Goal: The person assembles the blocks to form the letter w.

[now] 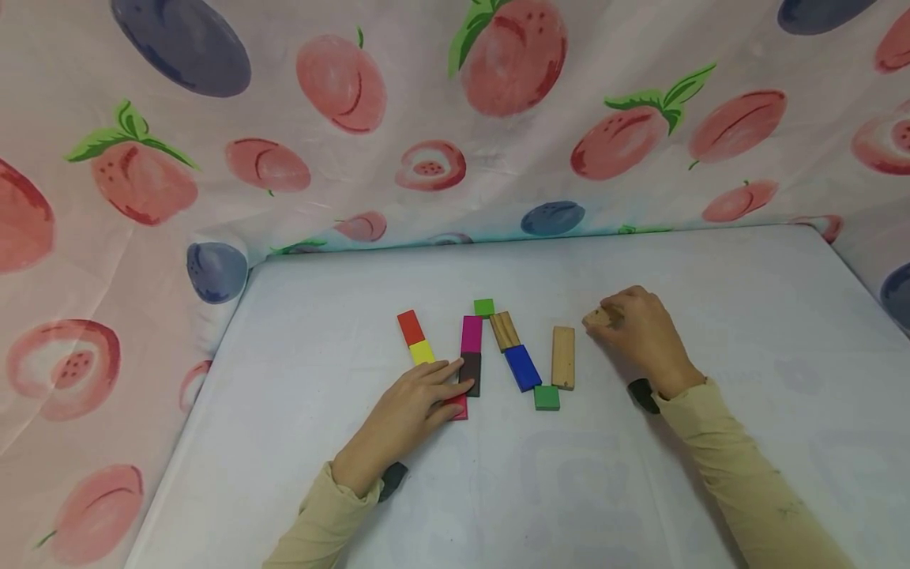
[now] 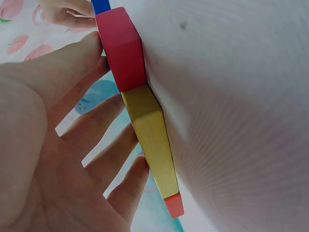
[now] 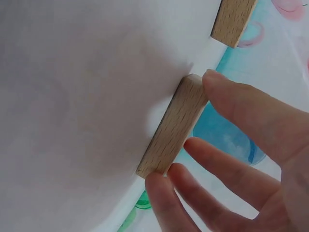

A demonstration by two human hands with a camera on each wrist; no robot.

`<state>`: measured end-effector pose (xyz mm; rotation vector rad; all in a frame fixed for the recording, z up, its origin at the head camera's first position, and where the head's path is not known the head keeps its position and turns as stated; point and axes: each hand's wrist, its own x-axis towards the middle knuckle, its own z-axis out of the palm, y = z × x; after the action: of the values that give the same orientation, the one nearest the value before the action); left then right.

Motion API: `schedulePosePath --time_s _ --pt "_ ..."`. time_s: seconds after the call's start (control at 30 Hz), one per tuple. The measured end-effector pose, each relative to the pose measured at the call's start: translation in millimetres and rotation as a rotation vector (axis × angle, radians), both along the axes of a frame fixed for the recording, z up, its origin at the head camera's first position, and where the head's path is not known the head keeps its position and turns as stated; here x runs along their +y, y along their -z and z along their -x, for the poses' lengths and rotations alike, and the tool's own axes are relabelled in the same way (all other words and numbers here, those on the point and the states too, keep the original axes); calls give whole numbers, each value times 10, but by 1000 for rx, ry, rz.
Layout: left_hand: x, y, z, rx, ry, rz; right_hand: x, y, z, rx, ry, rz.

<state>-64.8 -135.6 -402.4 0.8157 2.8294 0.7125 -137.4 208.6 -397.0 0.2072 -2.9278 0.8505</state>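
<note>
My right hand [image 1: 645, 336] pinches a plain wooden block [image 3: 173, 128] between thumb and fingertips, at the right of the row of blocks. Beside it lies another upright-set wooden block [image 1: 563, 356]. My left hand [image 1: 405, 401] rests with spread, fairly straight fingers over the left blocks. Its fingertips touch the black block [image 1: 472, 383] and the crimson block [image 1: 460, 409], partly covering them. A yellow block [image 2: 152, 140] runs along its fingers in the left wrist view, between the crimson block and an orange-red block [image 2: 174, 206].
A magenta block [image 1: 471, 333] adjoins the black one. A light green block [image 1: 484, 307], a grooved wooden piece [image 1: 505, 331], a blue block [image 1: 523, 368] and a green block [image 1: 547, 397] form a slanting line. Fruit-printed cloth [image 1: 341, 182] hangs behind the white table [image 1: 284, 411].
</note>
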Motion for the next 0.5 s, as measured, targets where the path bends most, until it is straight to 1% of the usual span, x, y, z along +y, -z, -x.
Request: schedulePosePath --time_s 0.2,0.5 --pt "-1 -8 -3 4 0 -7 -25 -7 38 -31 -26 -1" --pt "0 -12 -6 1 2 -3 -58 7 104 -35 -90 -11"
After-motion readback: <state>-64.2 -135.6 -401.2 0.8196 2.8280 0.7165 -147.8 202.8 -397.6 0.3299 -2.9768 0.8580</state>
